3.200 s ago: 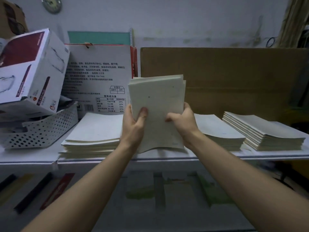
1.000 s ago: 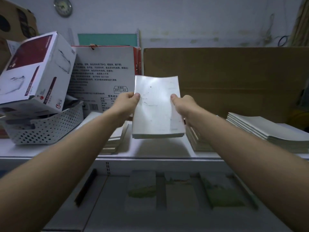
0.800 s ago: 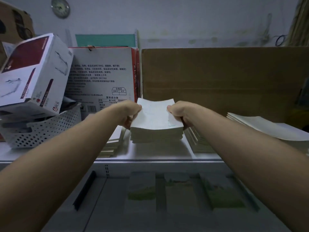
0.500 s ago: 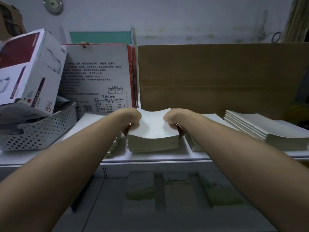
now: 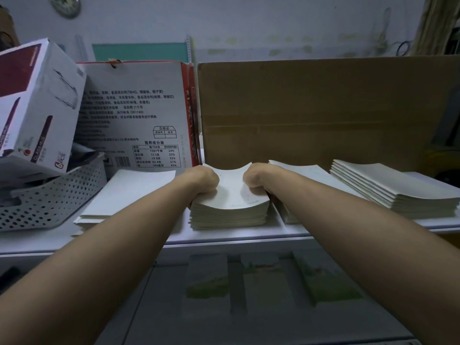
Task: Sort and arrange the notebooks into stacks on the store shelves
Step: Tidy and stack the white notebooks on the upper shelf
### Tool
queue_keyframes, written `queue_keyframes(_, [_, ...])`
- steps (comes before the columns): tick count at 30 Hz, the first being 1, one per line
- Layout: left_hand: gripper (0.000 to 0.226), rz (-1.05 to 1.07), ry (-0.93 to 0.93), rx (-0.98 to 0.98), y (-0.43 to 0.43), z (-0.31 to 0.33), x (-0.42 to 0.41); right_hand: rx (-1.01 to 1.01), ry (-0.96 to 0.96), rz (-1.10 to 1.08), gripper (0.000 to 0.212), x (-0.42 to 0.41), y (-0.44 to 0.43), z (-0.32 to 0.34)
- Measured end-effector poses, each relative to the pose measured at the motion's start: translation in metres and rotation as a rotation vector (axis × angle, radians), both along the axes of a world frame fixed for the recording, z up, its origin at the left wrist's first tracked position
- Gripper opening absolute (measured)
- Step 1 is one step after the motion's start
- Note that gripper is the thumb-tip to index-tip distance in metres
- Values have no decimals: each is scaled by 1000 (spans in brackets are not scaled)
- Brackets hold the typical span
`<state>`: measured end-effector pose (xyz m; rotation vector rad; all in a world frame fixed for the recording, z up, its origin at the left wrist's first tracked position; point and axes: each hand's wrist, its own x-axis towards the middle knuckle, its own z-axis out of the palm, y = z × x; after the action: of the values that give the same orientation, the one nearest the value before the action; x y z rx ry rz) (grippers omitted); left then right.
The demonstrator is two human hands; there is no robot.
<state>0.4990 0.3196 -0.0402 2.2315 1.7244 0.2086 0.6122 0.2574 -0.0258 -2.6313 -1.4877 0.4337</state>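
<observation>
A stack of cream notebooks lies flat on the white shelf, in the middle. My left hand grips its left side and my right hand grips its right side. The top cover bows downward between them. My fingers are hidden beside the stack. A lower notebook stack lies to the left. Another stack lies just right, partly behind my right arm. A further stack sits at the far right.
A white perforated basket holds a tilted white and maroon box at the left. A printed carton and a brown cardboard box stand behind the stacks. Several green-patterned books lie on the lower shelf.
The stack I held upright in front of me came down flat onto the shelf between the left and right stacks. Both hands stayed on its sides and sank with it.
</observation>
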Motion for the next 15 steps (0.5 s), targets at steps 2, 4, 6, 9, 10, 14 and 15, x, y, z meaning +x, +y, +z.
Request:
queue_keyframes(2, [38, -60, 155, -3, -4, 1, -1, 56, 126, -28, 37, 0, 2, -2])
queue_keyframes(4, [38, -75, 177, 4, -3, 2, -1, 92, 179, -4, 41, -2, -1, -1])
queue_keyframes(6, [38, -93, 188, 23, -3, 1, -3, 69, 158, 28, 39, -1, 1, -2])
queue_keyframes(9, [38, -60, 103, -14, 1, -3, -5, 76, 79, 43, 20, -1, -2, -2])
queue_keyframes(10, [39, -64, 103, -7, 3, -4, -5, 79, 55, 43, 17, 0, -1, -2])
queue_keyframes(14, [37, -48, 0, -66, 1, 1, -6, 105, 54, 15, 18, 0, 0, -1])
queue_keyframes(15, [37, -46, -45, -91, 1, 2, -7, 138, 61, 2, 20, 1, -1, -1])
